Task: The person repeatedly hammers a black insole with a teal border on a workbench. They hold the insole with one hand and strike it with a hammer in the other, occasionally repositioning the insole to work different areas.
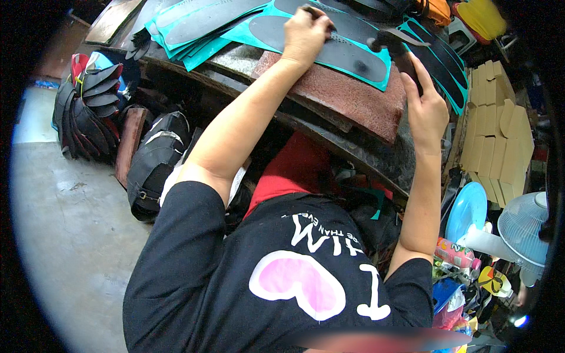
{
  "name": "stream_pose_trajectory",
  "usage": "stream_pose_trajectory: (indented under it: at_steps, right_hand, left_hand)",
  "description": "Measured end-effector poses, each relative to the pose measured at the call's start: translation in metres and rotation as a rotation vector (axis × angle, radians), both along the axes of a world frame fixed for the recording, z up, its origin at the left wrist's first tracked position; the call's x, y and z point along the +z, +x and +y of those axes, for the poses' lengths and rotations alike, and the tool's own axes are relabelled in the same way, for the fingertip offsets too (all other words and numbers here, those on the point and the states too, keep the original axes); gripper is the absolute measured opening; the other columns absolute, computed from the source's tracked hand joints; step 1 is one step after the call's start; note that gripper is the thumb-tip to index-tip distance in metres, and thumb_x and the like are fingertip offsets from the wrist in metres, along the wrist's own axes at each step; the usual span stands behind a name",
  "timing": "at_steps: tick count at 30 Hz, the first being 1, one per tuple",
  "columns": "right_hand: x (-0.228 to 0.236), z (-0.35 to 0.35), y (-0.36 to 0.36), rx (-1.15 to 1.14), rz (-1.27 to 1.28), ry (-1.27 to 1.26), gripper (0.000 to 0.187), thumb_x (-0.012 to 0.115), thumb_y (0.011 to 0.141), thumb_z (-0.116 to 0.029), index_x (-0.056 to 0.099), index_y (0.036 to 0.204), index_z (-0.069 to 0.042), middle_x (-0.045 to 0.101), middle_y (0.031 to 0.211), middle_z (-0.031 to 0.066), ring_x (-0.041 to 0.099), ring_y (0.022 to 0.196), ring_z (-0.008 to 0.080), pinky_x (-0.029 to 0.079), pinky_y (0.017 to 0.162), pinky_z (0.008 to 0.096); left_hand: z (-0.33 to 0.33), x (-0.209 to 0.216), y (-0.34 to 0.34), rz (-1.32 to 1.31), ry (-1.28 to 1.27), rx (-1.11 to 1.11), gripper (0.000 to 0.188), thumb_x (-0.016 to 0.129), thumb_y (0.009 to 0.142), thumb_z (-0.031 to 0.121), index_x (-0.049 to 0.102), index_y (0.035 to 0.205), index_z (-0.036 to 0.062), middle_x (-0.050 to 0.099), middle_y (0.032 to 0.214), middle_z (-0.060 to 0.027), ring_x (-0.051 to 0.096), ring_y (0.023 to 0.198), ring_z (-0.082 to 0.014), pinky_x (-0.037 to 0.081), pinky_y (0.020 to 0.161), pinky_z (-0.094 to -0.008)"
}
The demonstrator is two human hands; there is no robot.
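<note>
My left hand [305,38] is closed round a short dark hand tool [321,16], mostly hidden by the fingers. It rests over a teal-edged sheet with black sole-shaped panels [353,59]. Small marks like holes run along the panel beside the fingers. My right hand [428,109] grips a hammer [407,62] by its dark handle, with the head raised over the sheet's right end. Under the sheet lies a reddish-brown speckled slab [353,103] on the worktable.
More teal and black sheets [206,23] are stacked at the far left of the table; others [438,65] lie right. A bundle of black sole pieces [88,106] and a black bag [159,162] stand left. Cardboard boxes [494,135] and a fan [521,226] are at right.
</note>
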State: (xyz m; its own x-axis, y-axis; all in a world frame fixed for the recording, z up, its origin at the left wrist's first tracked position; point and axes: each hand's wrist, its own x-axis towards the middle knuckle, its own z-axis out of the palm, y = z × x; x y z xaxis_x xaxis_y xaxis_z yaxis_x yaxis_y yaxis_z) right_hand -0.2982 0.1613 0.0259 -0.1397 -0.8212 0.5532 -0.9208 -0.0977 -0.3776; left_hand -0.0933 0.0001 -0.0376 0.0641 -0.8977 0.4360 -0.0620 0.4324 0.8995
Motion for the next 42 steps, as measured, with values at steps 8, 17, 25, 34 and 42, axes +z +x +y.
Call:
stream_pose_trajectory:
  at_steps: [8, 17, 25, 34, 42]
  right_hand:
    - [0.007, 0.002, -0.006, 0.04, -0.342, 0.11, 0.042, 0.064, 0.094, -0.042, 0.061, 0.133, -0.028, 0.072, 0.109, 0.0097, 0.064, 0.071, 0.015, 0.051, 0.071, 0.0317]
    - [0.059, 0.003, 0.021, 0.306, -0.465, -0.284, 0.04, 0.064, 0.097, -0.021, 0.059, 0.136, -0.016, 0.066, 0.081, -0.0001, 0.056, 0.067, 0.0041, 0.045, 0.059, 0.02]
    - [0.01, -0.011, 0.021, -0.007, 0.032, -0.015, 0.04, 0.061, 0.093, -0.044, 0.061, 0.131, -0.031, 0.072, 0.094, 0.012, 0.069, 0.082, 0.0349, 0.053, 0.067, 0.0413]
    - [0.051, 0.002, 0.013, 0.343, -0.387, -0.346, 0.042, 0.065, 0.095, -0.021, 0.059, 0.136, -0.019, 0.066, 0.077, -0.001, 0.055, 0.062, 0.0032, 0.046, 0.054, 0.0185]
    - [0.007, -0.004, 0.011, 0.021, -0.047, 0.022, 0.041, 0.058, 0.095, -0.048, 0.057, 0.134, -0.035, 0.069, 0.084, 0.0169, 0.066, 0.071, 0.0364, 0.052, 0.063, 0.0412]
  left_hand:
    - [-0.001, 0.001, 0.026, -0.083, 0.038, -0.07, 0.013, 0.067, 0.089, 0.009, 0.064, 0.095, -0.0024, 0.072, 0.081, -0.0108, 0.071, 0.071, -0.0145, 0.058, 0.065, -0.0276]
    - [-0.001, 0.004, 0.019, -0.538, -0.291, 0.135, 0.015, 0.071, 0.086, 0.016, 0.064, 0.092, 0.0039, 0.07, 0.078, -0.018, 0.071, 0.074, -0.0306, 0.057, 0.069, -0.0392]
    - [-0.005, -0.002, 0.007, -0.348, -0.287, 0.208, 0.014, 0.069, 0.085, 0.016, 0.062, 0.091, 0.0064, 0.069, 0.079, -0.0176, 0.069, 0.08, -0.0358, 0.055, 0.071, -0.0448]
    - [0.003, 0.005, 0.011, -0.399, -0.201, -0.011, 0.014, 0.068, 0.088, 0.017, 0.063, 0.09, 0.0043, 0.069, 0.082, -0.0139, 0.069, 0.076, -0.0297, 0.054, 0.068, -0.0407]
    - [0.01, 0.004, 0.0, -0.265, -0.224, 0.103, 0.015, 0.066, 0.088, 0.012, 0.06, 0.096, 0.001, 0.069, 0.073, -0.0141, 0.071, 0.068, -0.027, 0.057, 0.064, -0.0372]
